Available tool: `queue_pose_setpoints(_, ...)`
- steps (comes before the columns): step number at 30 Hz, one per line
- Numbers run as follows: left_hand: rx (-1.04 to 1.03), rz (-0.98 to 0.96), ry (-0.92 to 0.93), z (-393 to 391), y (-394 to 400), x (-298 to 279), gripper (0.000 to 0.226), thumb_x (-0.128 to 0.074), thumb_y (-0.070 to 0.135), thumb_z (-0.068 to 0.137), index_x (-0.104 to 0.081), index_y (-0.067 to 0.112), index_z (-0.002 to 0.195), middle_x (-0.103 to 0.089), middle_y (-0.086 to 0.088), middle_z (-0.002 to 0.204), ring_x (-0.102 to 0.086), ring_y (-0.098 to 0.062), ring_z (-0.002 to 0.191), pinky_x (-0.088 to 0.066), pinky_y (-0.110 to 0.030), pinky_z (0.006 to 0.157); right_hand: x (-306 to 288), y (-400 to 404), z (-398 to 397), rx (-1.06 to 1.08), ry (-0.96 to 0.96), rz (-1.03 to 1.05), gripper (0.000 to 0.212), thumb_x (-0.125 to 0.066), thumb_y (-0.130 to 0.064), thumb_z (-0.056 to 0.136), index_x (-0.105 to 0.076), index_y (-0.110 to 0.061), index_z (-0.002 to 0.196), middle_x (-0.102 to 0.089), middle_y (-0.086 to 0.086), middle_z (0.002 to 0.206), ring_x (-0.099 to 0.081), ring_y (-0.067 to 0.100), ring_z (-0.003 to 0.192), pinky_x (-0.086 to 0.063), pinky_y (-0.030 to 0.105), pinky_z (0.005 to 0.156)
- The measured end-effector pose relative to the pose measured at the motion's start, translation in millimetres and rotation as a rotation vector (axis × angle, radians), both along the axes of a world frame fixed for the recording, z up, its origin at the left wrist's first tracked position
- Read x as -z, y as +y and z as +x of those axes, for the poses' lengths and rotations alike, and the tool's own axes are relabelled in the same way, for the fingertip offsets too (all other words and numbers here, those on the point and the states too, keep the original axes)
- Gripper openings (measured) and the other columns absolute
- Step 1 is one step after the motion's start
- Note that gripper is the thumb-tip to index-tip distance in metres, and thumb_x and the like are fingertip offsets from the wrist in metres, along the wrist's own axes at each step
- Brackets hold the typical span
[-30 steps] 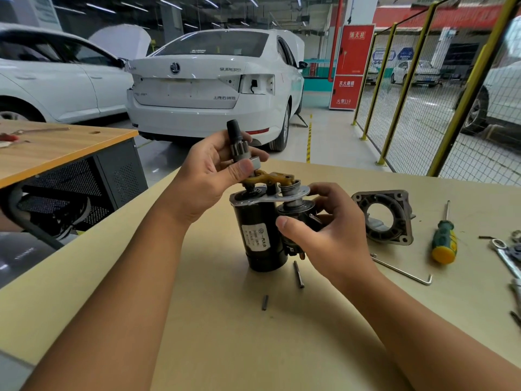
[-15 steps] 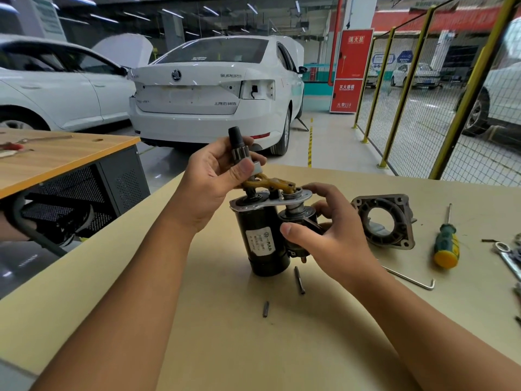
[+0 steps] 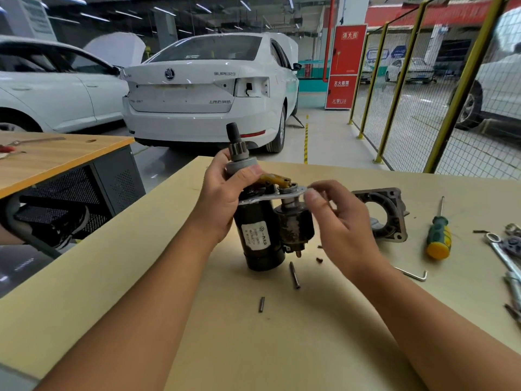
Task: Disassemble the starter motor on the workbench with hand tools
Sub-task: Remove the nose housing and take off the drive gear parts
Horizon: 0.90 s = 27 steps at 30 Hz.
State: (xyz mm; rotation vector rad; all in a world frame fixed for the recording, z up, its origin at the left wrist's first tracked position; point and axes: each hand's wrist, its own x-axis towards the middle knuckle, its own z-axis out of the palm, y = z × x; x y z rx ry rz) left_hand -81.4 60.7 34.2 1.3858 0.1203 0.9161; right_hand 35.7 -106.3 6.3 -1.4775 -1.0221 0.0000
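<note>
The black starter motor body [image 3: 260,238] stands upright on the beige workbench [image 3: 282,334], with the solenoid [image 3: 296,227] beside it under a grey metal plate [image 3: 270,196]. My left hand [image 3: 222,198] grips the pinion drive [image 3: 238,156], which sticks up from the motor's top. A yellow shift fork [image 3: 275,179] links the drive to the solenoid plunger. My right hand [image 3: 335,221] pinches the plate's right edge with thumb and fingertips.
The removed grey drive-end housing [image 3: 392,215] lies right of the motor. A green-and-yellow screwdriver [image 3: 438,235], a hex key [image 3: 414,275] and wrenches [image 3: 504,258] lie further right. Loose pins [image 3: 294,275] and small screws sit in front of the motor. A wooden bench [image 3: 56,156] stands at left.
My right hand left the solenoid body and rose to pinch the plate's edge. My left hand lifted the pinion drive a little higher out of the motor.
</note>
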Motion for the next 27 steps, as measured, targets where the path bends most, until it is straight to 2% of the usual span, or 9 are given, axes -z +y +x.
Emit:
queue_pose_setpoints(3,-0.024,-0.157,-0.033,4.1,-3.5,4.6,0.009,-0.075,0.016,0.079,-0.073,0.017,0.088,-0.072,-0.015,0.092,-0.072,-0.03,0.086,-0.061,-0.047,0.081,-13.2,-2.7,12.5,0.079,0.098,-0.154,0.037,-0.047,-0.043,0.103,-0.068,-0.018,0.085,-0.07,0.001,0.082,-0.058,0.008,0.066,-0.045,0.032,0.063)
queue_pose_setpoints(7,0.038,-0.231,-0.009,4.4,-3.9,8.9,0.017,-0.077,0.021,0.077,-0.07,0.013,0.089,-0.072,-0.009,0.085,-0.072,-0.023,0.077,-0.06,-0.039,0.069,-22.6,-22.2,30.2,0.044,0.159,-0.555,0.018,-0.059,-0.023,0.099,-0.069,-0.015,0.087,-0.069,0.012,0.078,-0.054,0.018,0.055,-0.047,0.03,0.047)
queue_pose_setpoints(11,0.033,-0.203,-0.051,4.6,-6.0,9.7,0.003,-0.076,0.019,0.078,-0.074,0.016,0.077,-0.071,-0.009,0.079,-0.07,-0.025,0.072,-0.061,-0.041,0.068,-13.5,-37.7,25.5,0.055,-0.081,-0.708,0.011,-0.065,-0.022,0.095,-0.071,-0.017,0.088,-0.067,0.004,0.076,-0.062,0.019,0.06,-0.048,0.024,0.045)
queue_pose_setpoints(13,0.002,-0.23,-0.066,5.4,-5.8,10.8,0.006,-0.073,0.015,0.08,-0.074,0.018,0.074,-0.07,-0.01,0.082,-0.069,-0.028,0.075,-0.061,-0.047,0.073,-8.8,-36.3,16.2,0.066,-0.289,-0.765,0.011,-0.065,-0.025,0.095,-0.071,-0.016,0.09,-0.064,-0.003,0.076,-0.062,0.02,0.068,-0.044,0.024,0.052)
queue_pose_setpoints(16,-0.046,-0.351,-0.095,2.7,0.4,12.3,0.01,-0.078,0.015,0.075,-0.069,0.014,0.08,-0.065,-0.019,0.095,-0.068,-0.036,0.082,-0.06,-0.053,0.078,-1.4,-32.0,-2.8,0.177,-0.535,-0.781,0.025,-0.056,-0.045,0.096,-0.061,-0.024,0.085,-0.059,-0.007,0.072,-0.059,0.022,0.07,-0.039,0.03,0.054)
queue_pose_setpoints(19,-0.153,-0.451,-0.156,-5.5,17.7,11.5,0.014,-0.082,0.017,0.07,-0.072,0.019,0.08,-0.068,-0.011,0.095,-0.069,-0.033,0.089,-0.059,-0.058,0.087,8.0,-27.9,-27.1,0.293,-0.722,-0.769,0.04,-0.035,-0.058,0.099,-0.048,-0.023,0.085,-0.056,-0.003,0.069,-0.055,0.029,0.063,-0.034,0.033,0.05)
queue_pose_setpoints(21,-0.22,-0.496,-0.204,-12.4,34.4,13.2,0.013,-0.084,0.021,0.07,-0.075,0.022,0.079,-0.071,-0.008,0.096,-0.07,-0.031,0.092,-0.055,-0.06,0.093,15.5,-23.1,-51.7,0.238,-0.777,-0.717,0.045,-0.027,-0.067,0.096,-0.04,-0.026,0.085,-0.059,-0.002,0.071,-0.052,0.028,0.058,-0.027,0.032,0.047)
queue_pose_setpoints(23,-0.263,-0.536,-0.221,-20.5,48.8,16.1,0.016,-0.084,0.026,0.072,-0.073,0.024,0.083,-0.072,-0.007,0.099,-0.071,-0.031,0.094,-0.052,-0.063,0.097,26.5,-16.3,-76.2,0.169,-0.849,-0.668,0.049,-0.027,-0.076,0.089,-0.036,-0.027,0.085,-0.059,-0.001,0.068,-0.054,0.03,0.055,-0.022,0.033,0.047)
queue_pose_setpoints(27,-0.313,-0.566,-0.247,-27.3,62.3,20.7,0.034,-0.086,0.026,0.067,-0.067,0.019,0.094,-0.067,-0.007,0.101,-0.069,-0.029,0.091,-0.054,-0.06,0.097,34.5,0.3,-81.5,0.176,-0.957,-0.63,0.035,-0.041,-0.059,0.091,-0.05,-0.025,0.092,-0.061,0.005,0.074,-0.062,0.034,0.063,-0.029,0.036,0.056)
